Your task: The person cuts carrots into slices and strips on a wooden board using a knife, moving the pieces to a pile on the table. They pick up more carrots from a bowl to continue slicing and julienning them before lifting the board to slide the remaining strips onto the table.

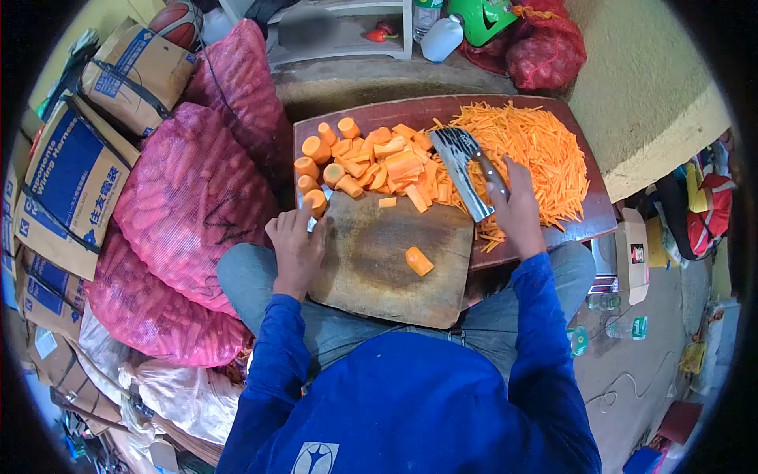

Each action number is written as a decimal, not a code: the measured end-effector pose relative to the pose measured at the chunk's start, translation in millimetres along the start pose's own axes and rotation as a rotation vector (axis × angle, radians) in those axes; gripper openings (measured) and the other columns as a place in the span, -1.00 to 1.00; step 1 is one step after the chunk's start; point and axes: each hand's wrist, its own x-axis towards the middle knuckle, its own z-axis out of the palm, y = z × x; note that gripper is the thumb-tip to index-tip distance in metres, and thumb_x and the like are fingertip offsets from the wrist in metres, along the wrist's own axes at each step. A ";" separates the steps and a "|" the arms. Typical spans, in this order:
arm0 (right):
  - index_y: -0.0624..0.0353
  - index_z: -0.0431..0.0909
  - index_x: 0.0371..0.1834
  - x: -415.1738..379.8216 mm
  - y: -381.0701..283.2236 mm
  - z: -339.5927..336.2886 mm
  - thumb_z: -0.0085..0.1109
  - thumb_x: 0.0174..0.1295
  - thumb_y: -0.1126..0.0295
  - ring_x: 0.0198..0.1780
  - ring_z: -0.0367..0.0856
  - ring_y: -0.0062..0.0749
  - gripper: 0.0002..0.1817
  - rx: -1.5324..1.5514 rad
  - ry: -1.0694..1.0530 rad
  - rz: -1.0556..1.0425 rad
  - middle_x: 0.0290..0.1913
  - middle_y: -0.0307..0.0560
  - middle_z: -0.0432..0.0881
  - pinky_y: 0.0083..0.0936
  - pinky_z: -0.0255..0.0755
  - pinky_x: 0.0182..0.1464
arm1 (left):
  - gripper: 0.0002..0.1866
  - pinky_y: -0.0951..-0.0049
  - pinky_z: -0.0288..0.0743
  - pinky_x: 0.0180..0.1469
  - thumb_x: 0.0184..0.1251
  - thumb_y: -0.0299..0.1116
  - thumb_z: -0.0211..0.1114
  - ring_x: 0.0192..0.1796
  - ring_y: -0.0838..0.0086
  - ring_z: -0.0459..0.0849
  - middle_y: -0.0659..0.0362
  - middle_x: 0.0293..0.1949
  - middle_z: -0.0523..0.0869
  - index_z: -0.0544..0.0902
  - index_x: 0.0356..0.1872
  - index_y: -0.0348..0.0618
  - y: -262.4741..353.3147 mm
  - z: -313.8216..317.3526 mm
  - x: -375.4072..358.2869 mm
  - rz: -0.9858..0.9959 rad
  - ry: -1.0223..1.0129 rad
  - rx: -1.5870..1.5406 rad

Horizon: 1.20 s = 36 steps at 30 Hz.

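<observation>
My right hand [521, 207] is wrapped around the dark handle of a cleaver [458, 162]. The broad blade lies over the cut carrots, its face streaked with dark and bright reflections. At the left edge of the wooden cutting board [379, 272], my left hand [298, 246] has its fingers apart and bent. Its fingertips reach a short carrot chunk [317, 202]; a firm grip on it does not show. One trimmed carrot piece [419, 261] lies on the board, with a smaller carrot bit [387, 202] near the far edge.
Beyond the board, a reddish wooden table [596, 201] bears carrot chunks [308, 167], carrot slabs [403, 166] and a heap of carrot strips [529, 150]. Full pink mesh sacks [189, 197] and cardboard boxes [71, 182] crowd the left. Plastic bottles [628, 327] lie on the floor at right.
</observation>
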 end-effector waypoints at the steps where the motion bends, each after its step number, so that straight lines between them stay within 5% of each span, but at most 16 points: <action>1: 0.36 0.45 0.47 -1.5 -16.2 -10.2 0.30 0.41 0.42 0.18 0.63 0.23 -0.42 -0.002 0.005 0.000 0.27 0.32 0.58 -0.10 0.51 0.28 | -0.54 0.10 0.34 0.17 0.31 -0.48 0.48 0.03 0.19 0.67 0.12 -0.11 0.72 0.68 0.25 -0.11 3.4 3.3 0.5 0.004 0.002 -0.002; 4: 0.24 0.62 0.22 -12.1 -62.4 -19.7 0.29 0.18 0.53 0.03 0.59 0.05 -0.53 -0.234 -0.035 -0.338 0.12 0.18 0.61 -0.11 0.39 0.15 | -0.71 0.13 0.30 0.20 0.26 -0.45 0.52 0.11 0.20 0.63 0.15 -0.07 0.72 0.74 0.00 -0.08 21.3 8.7 1.5 0.181 -0.078 -0.212; 6: 0.22 0.65 0.00 -19.0 -70.5 -6.9 0.24 0.19 0.51 0.03 0.61 0.00 -0.71 -0.179 -0.440 -0.443 -0.01 0.06 0.64 -0.12 0.41 0.11 | -0.71 0.12 0.31 0.20 0.29 -0.41 0.50 0.14 0.21 0.62 0.17 -0.03 0.71 0.74 0.02 -0.06 36.6 15.8 8.5 0.238 -0.147 -0.229; 9: 0.21 0.65 -0.10 -28.8 -82.5 29.4 0.19 0.24 0.47 0.01 0.61 -0.04 -0.81 -0.087 -0.493 -0.558 -0.12 -0.05 0.63 -0.15 0.42 0.10 | -0.69 0.12 0.33 0.18 0.34 -0.33 0.48 0.20 0.20 0.59 0.17 0.05 0.69 0.73 0.09 -0.07 54.5 29.2 27.2 0.356 -0.234 -0.206; 15: 0.23 0.62 -0.05 -11.5 -71.8 67.0 0.18 0.24 0.46 0.03 0.65 -0.03 -0.77 -0.338 -0.429 -0.465 -0.11 0.01 0.62 -0.14 0.46 0.09 | -0.59 0.10 0.39 0.20 0.46 -0.27 0.38 0.20 0.15 0.54 0.13 0.16 0.64 0.66 0.26 -0.15 64.8 55.3 44.3 0.414 -0.407 -0.111; 18: 0.27 0.60 -0.01 -5.8 -71.7 70.9 0.18 0.22 0.48 0.02 0.64 0.02 -0.73 -0.328 -0.411 -0.412 -0.11 0.07 0.61 -0.11 0.51 0.06 | -0.58 0.08 0.42 0.22 0.52 -0.30 0.31 0.19 0.10 0.54 0.04 0.17 0.64 0.62 0.28 -0.30 66.7 61.7 45.0 0.397 -0.353 -0.133; 22: 0.31 0.60 -0.01 -22.7 -77.9 40.9 0.19 0.20 0.52 0.00 0.63 0.08 -0.72 -0.118 -0.397 -0.384 -0.09 0.12 0.61 -0.09 0.54 0.05 | -0.64 0.09 0.41 0.20 0.47 -0.36 0.36 0.14 0.08 0.57 0.05 0.11 0.68 0.67 0.21 -0.26 60.8 53.7 38.3 0.342 -0.205 -0.260; 27: 0.34 0.56 0.29 -69.5 -80.7 -2.7 0.33 0.29 0.47 0.04 0.63 0.17 -0.52 0.000 -0.496 -0.380 0.16 0.21 0.64 -0.04 0.53 0.15 | -0.68 0.12 0.40 0.16 0.29 -0.41 0.49 0.10 0.10 0.60 0.12 -0.06 0.71 0.73 0.06 -0.15 45.2 9.7 5.4 0.177 -0.147 -0.230; 31: 0.31 0.53 0.36 -74.7 -110.9 4.1 0.36 0.28 0.44 0.10 0.58 0.12 -0.44 -0.055 -0.515 -0.413 0.20 0.18 0.59 -0.04 0.51 0.17 | -0.54 0.01 0.37 0.20 0.21 -0.28 0.58 0.17 0.10 0.60 0.08 0.07 0.67 0.74 0.14 -0.12 23.9 -12.4 -23.8 0.062 -0.106 0.014; 36: 0.27 0.53 0.27 -62.3 -97.7 37.0 0.34 0.26 0.44 0.05 0.53 0.12 -0.51 -0.007 -0.745 -0.414 0.08 0.13 0.55 -0.07 0.48 0.17 | -0.33 0.06 0.24 0.27 -0.12 -0.58 0.43 0.36 0.17 0.52 0.12 0.15 0.64 0.72 0.21 -0.07 -14.9 -26.2 -27.6 0.011 -0.249 -0.102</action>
